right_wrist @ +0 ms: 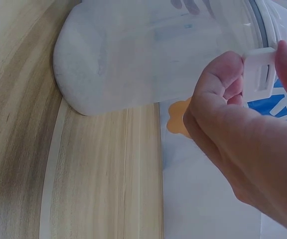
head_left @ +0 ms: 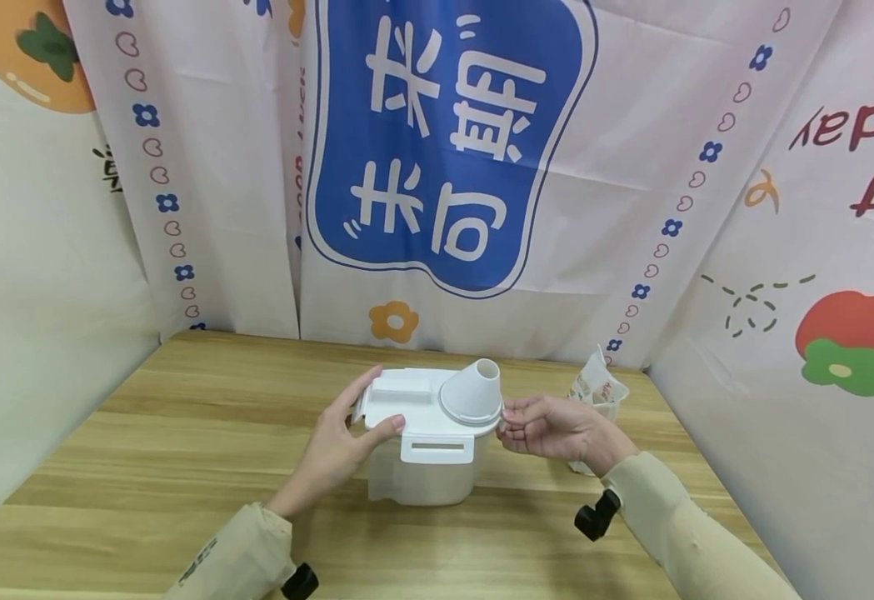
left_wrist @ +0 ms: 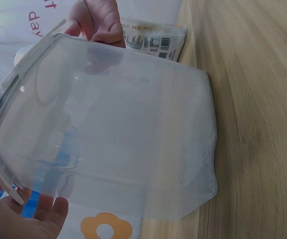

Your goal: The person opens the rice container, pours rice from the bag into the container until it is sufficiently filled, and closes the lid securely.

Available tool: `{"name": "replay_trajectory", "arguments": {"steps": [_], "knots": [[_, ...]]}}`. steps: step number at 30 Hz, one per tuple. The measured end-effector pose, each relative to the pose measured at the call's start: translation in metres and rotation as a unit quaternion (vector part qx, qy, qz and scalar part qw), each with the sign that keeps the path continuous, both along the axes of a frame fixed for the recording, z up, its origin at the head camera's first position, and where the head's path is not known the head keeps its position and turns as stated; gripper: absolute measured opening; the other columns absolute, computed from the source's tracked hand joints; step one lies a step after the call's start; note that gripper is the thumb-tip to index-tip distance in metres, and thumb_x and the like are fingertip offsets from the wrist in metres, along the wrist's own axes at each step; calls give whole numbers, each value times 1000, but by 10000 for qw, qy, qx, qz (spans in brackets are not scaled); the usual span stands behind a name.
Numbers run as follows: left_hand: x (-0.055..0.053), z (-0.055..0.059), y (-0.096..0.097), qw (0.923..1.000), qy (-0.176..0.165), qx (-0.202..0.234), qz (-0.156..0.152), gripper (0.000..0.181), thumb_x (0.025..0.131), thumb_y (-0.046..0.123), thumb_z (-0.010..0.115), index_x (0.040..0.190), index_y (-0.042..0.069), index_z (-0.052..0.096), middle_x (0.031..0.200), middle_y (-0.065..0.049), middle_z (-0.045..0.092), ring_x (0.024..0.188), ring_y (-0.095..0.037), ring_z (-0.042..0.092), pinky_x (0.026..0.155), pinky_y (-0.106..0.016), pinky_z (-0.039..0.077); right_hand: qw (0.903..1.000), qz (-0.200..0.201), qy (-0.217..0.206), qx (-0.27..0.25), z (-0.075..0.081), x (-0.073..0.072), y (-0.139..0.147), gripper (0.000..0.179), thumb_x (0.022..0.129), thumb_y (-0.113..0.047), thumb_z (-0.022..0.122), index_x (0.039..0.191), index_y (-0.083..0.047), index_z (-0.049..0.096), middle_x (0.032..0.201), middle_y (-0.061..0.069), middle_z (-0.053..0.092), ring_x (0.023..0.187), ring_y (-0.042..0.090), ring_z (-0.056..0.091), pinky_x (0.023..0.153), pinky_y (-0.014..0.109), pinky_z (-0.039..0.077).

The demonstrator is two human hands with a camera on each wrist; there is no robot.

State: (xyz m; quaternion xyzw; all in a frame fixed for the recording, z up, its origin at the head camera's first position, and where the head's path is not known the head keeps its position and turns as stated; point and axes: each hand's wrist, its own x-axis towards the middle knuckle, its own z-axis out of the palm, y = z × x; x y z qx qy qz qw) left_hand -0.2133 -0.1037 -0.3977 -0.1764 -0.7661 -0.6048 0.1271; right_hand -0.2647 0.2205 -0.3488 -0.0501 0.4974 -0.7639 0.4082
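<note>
The left hand [head_left: 337, 435], spread wide, grips a translucent container [head_left: 432, 482] at its white lid [head_left: 423, 419]; the container stands on the counter [head_left: 204, 450] between both hands. The right hand [head_left: 552, 429] pinches a side latch [right_wrist: 252, 82], just beside the lid's cone spout [head_left: 472, 396], and a printed bag [head_left: 592, 385] stands beyond that hand.

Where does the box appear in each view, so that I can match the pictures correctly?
Head: the box is below the centre, between the left hand and the right hand.
Left wrist: it fills much of the left and middle.
Right wrist: it is at the upper middle, cut by the top edge.
Shared landmark: the orange flower.
</note>
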Motion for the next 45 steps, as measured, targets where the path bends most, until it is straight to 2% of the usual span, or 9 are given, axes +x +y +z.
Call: {"name": "replay_trajectory", "arguments": {"steps": [19,25,32,41,45], "knots": [[-1,-2,0,10000,9,16,16,74,86,33,78,149,28,41,150,-2,41,132,-24,43,108,-46,35,9999,-17,-103,-89,-1,0,0,21,97,8,46,110,4,62,104,13,65,97,20,60,99,33,46],[0,-2,0,10000,19,27,38,74,86,32,79,149,28,41,150,-2,41,132,-24,42,109,-46,35,9999,-11,-97,-109,-1,-1,0,19,96,7,50,112,5,61,104,13,64,96,20,59,100,33,45],[0,-2,0,10000,24,-12,55,74,86,34,79,149,28,41,151,-2,41,133,-24,42,110,-47,34,9987,-507,-111,-6,3,2,0,14,93,11,55,101,4,63,97,12,65,87,18,62,92,30,50],[-1,-3,0,9999,31,-87,85,75,86,36,78,150,28,40,152,-1,38,135,-24,39,111,-48,32,9974,-706,-122,33,2,6,0,18,96,11,49,107,2,59,94,11,64,82,17,60,85,29,52],[-1,-4,1,10000,30,-4,59,75,86,34,78,150,27,41,150,-3,41,133,-25,42,110,-48,33,9970,-767,-58,72,2,8,-1,17,96,10,50,108,1,59,94,10,65,82,16,61,84,29,52]]}}
